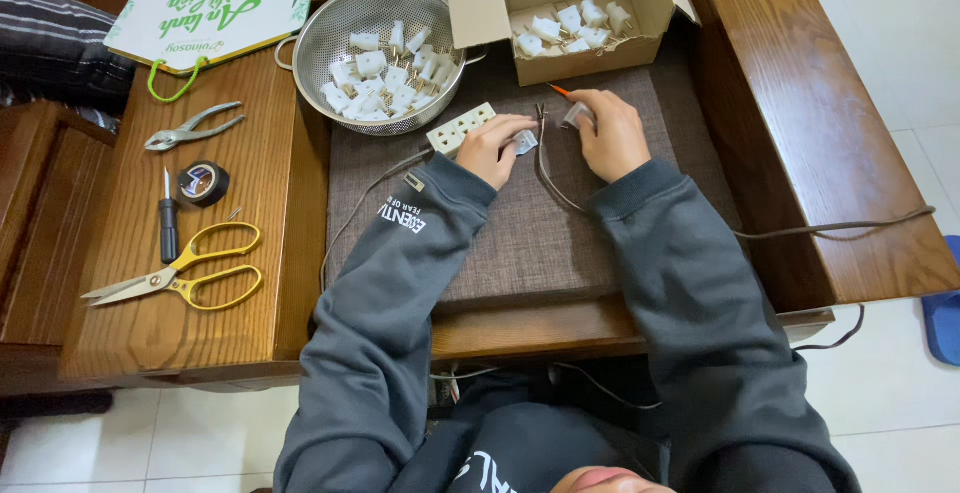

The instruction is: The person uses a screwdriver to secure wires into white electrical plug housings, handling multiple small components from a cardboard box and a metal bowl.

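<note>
wooden table (200, 283) | grey mat (520, 243) | white tiled floor (880, 373)

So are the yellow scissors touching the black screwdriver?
Apart. The head view shows bare wood between the yellow scissors and the black screwdriver lying above their blades.

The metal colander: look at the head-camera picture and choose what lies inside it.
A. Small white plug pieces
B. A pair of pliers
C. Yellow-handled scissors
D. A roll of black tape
A: the metal colander holds a heap of small white plug pieces, while the scissors, the roll of black tape and the pliers all lie on the wooden surface to its left.
</note>
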